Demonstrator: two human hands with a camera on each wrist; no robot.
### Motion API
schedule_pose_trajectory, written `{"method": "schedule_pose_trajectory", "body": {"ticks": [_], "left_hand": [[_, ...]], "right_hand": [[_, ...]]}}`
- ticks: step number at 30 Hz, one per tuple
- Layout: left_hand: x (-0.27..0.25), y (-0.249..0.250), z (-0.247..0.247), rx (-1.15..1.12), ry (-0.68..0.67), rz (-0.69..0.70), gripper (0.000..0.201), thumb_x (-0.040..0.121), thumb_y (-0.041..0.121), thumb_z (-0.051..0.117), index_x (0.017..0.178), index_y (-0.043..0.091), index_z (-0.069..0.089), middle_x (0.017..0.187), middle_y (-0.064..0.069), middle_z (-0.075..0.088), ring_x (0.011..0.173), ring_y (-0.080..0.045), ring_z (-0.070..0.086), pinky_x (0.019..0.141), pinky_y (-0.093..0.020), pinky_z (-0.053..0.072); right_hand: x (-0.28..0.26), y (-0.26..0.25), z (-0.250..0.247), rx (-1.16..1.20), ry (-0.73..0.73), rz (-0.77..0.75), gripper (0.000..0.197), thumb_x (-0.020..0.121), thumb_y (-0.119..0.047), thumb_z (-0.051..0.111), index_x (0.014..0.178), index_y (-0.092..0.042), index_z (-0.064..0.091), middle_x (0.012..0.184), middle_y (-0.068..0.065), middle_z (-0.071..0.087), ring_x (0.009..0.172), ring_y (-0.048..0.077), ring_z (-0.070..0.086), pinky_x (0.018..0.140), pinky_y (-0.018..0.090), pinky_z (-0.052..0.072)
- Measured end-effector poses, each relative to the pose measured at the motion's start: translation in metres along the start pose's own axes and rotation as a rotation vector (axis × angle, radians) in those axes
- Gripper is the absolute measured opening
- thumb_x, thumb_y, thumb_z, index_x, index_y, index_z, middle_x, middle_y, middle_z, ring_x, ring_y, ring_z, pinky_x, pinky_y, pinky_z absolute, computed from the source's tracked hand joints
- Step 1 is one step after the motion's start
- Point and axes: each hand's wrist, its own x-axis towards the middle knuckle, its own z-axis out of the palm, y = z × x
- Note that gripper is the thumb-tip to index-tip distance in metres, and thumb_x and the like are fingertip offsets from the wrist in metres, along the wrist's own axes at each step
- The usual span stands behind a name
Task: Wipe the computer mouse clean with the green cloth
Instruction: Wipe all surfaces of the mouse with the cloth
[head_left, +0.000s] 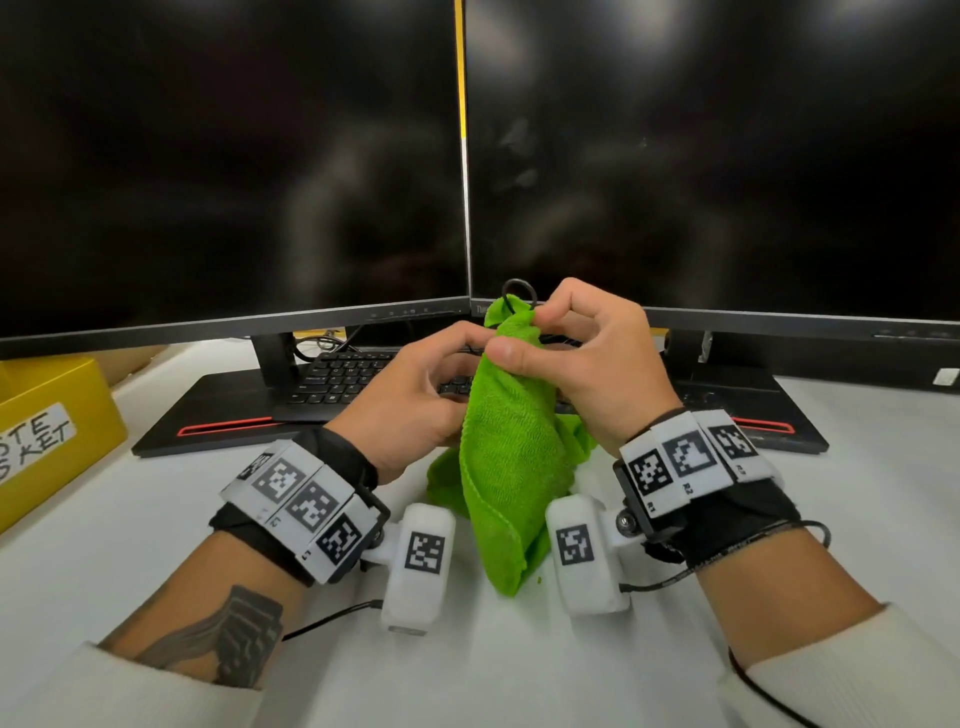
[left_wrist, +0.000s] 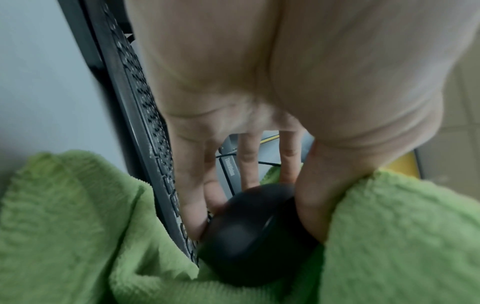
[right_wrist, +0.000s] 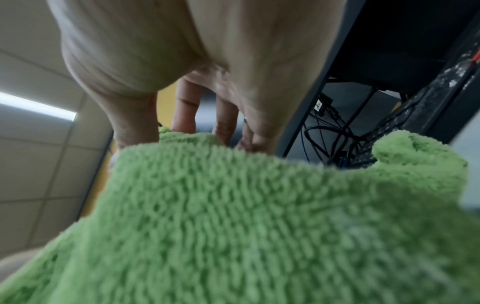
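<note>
Head view: two large dark monitors (head_left: 234, 156) stand side by side at the back of a white desk (head_left: 156, 519), with a black keyboard (head_left: 353, 374) beneath them and a yellow plastic bin (head_left: 57, 415) at the left edge.
Cloth: a fluffy bright green microfibre cloth (head_left: 506, 457) hangs between both raised hands, its lower end trailing near the desk.
Right hand: the right hand (head_left: 587, 364) pinches the cloth's upper part between thumb and curled fingers.
Left hand: the left hand (head_left: 415, 395) is curled around the mouse.
Mouse: the small rounded matt black computer mouse (left_wrist: 249, 230) is held above the desk, gripped between the left thumb and fingers (left_wrist: 192, 205), with cloth folded against its lower and right sides; in the head view the cloth hides it.
Cord: a thin black cord loop (head_left: 519, 291) shows just above the cloth's top.
Risk, slip: the smooth mouse could probably slide out of the left hand under hard rubbing.
Risk, snag: the cord may catch in the cloth and tug.
Risk, missed areas: spots under the left fingers likely stay unwiped unless the grip changes.
</note>
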Motion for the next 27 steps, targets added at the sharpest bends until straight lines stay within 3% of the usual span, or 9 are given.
{"method": "schedule_pose_trajectory", "body": {"ticks": [2,4,8,11,15,18,21,25,27], "left_hand": [[-0.001,0.001,-0.001,-0.019,-0.027,0.022,0.051,0.088,-0.01,0.071,0.132,0.014,0.06,0.125,-0.017,0.071,0.108,-0.06,0.064,0.086,-0.066,0.059],[-0.003,0.003,-0.001,-0.027,-0.055,0.048,0.056,0.085,-0.01,0.07,0.135,0.011,0.059,0.128,-0.02,0.069,0.119,-0.059,0.06,0.094,-0.079,0.047],[-0.003,0.001,0.004,-0.024,-0.074,0.094,0.059,0.082,-0.007,0.073,0.137,0.003,0.058,0.134,-0.019,0.067,0.129,-0.037,0.062,0.106,-0.06,0.051],[-0.002,-0.002,0.005,-0.052,-0.069,0.098,0.058,0.083,-0.005,0.073,0.138,0.005,0.059,0.136,-0.018,0.067,0.129,-0.037,0.062,0.104,-0.053,0.054],[0.0,-0.003,0.003,-0.065,-0.047,0.117,0.055,0.089,-0.003,0.072,0.141,0.012,0.061,0.139,-0.016,0.065,0.127,-0.048,0.06,0.104,-0.059,0.053],[0.0,0.001,0.008,0.031,-0.027,0.166,0.05,0.092,-0.006,0.069,0.14,0.008,0.062,0.135,-0.009,0.07,0.127,-0.029,0.065,0.105,-0.045,0.055],[0.0,0.002,0.012,0.109,-0.01,0.208,0.045,0.093,-0.006,0.068,0.137,0.006,0.064,0.134,-0.005,0.072,0.126,-0.019,0.067,0.101,-0.03,0.055],[0.0,0.001,0.009,0.11,0.018,0.146,0.05,0.097,-0.006,0.065,0.142,0.015,0.061,0.135,-0.013,0.067,0.115,-0.042,0.069,0.096,-0.05,0.06],[-0.001,0.003,0.006,0.082,0.019,0.122,0.048,0.098,-0.006,0.062,0.14,0.017,0.062,0.128,-0.011,0.068,0.099,-0.023,0.074,0.08,-0.035,0.063]], "right_hand": [[0.0,-0.001,-0.002,0.056,0.019,0.031,0.045,0.064,-0.02,0.095,0.078,0.003,0.059,0.095,0.025,0.077,0.091,0.045,0.075,0.078,0.06,0.063],[0.002,-0.003,-0.004,0.089,0.029,0.072,0.027,0.06,-0.025,0.092,0.069,-0.01,0.07,0.089,0.021,0.078,0.084,0.041,0.076,0.077,0.055,0.063],[0.004,-0.004,-0.007,0.014,0.041,0.049,0.024,0.066,-0.015,0.093,0.059,-0.022,0.071,0.077,0.012,0.076,0.074,0.027,0.071,0.072,0.044,0.062],[0.006,-0.001,-0.008,-0.044,0.057,0.058,0.021,0.074,-0.008,0.091,0.071,-0.02,0.074,0.084,0.014,0.079,0.079,0.027,0.075,0.077,0.046,0.064],[0.006,-0.001,-0.006,-0.006,0.098,0.114,0.014,0.083,-0.001,0.082,0.088,-0.013,0.076,0.092,0.014,0.081,0.088,0.03,0.078,0.086,0.053,0.063],[0.003,0.0,0.0,0.001,0.099,0.125,0.026,0.074,-0.004,0.09,0.09,-0.014,0.07,0.094,0.015,0.08,0.088,0.033,0.078,0.083,0.053,0.064],[0.002,0.002,0.006,-0.053,0.149,0.137,0.037,0.065,-0.008,0.096,0.079,-0.011,0.063,0.09,0.023,0.077,0.086,0.043,0.076,0.076,0.055,0.064],[0.006,0.001,0.0,0.052,0.169,0.215,0.015,0.081,0.001,0.083,0.076,-0.007,0.072,0.078,0.016,0.077,0.072,0.028,0.075,0.074,0.046,0.065],[0.006,0.0,-0.003,0.109,0.131,0.245,0.008,0.088,0.003,0.075,0.086,-0.005,0.076,0.079,0.013,0.078,0.074,0.026,0.076,0.078,0.045,0.065]]}}
